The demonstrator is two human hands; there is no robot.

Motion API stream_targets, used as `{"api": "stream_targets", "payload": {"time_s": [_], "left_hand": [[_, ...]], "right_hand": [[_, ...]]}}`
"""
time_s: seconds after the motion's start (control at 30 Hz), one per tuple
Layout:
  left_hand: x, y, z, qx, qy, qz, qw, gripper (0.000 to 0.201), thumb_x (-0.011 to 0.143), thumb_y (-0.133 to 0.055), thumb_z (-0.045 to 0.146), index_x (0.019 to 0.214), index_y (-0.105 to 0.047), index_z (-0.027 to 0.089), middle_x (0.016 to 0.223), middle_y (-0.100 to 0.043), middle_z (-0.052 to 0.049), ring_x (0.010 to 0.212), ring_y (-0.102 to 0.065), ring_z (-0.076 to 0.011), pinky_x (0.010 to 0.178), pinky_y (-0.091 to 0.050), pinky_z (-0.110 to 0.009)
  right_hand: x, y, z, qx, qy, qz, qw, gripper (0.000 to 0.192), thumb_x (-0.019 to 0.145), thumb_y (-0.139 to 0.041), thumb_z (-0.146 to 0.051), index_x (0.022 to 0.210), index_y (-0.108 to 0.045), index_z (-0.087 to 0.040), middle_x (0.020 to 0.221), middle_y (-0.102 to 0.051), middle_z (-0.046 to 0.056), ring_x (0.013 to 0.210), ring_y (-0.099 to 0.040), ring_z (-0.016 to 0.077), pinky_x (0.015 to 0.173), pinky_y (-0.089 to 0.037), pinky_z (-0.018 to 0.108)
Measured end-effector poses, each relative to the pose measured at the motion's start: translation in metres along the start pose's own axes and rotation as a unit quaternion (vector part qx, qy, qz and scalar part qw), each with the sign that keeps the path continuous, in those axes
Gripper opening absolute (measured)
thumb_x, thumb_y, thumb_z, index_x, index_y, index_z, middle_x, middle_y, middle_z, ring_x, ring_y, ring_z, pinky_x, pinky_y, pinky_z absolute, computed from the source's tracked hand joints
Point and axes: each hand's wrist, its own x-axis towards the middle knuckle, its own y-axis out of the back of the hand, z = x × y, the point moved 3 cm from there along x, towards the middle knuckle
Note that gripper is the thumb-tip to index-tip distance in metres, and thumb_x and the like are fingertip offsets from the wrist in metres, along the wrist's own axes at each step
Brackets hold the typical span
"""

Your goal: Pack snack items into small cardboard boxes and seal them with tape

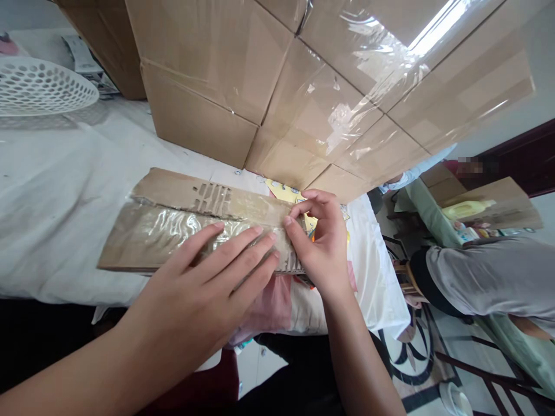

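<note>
flat cardboard piece point(173, 225) lies under your left hand point(203, 289), pressed flat and open; your right hand point(318, 242) pinches its taped end.

Soft, even daylight fills my view, bright enough that the white cloth-covered table point(56, 190) at nine o'clock nearly washes out. At one o'clock a hard white streak of glare runs along the clear tape on the big brown cardboard box point(329, 86). My wide lens bows the box edges outward, the floor under the table at seven o'clock sinks into near-black shadow, and a small patch at three o'clock is pixelated.
</note>
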Motion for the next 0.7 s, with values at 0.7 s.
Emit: {"api": "stream_targets", "payload": {"time_s": [0.7], "left_hand": [[0.003,0.0,0.009,0.038,-0.017,-0.022,0.999,0.039,0.095,-0.051,0.019,0.13,-0.063,0.01,0.143,-0.061,-0.013,0.134,-0.057,-0.0285,0.115,-0.037,-0.05]], "right_hand": [[-0.006,0.01,0.001,-0.177,0.121,-0.003,0.977,0.017,0.088,-0.065,-0.024,0.105,-0.066,-0.028,0.139,-0.046,0.007,0.138,-0.043,0.0315,0.107,-0.044,0.054]]}}
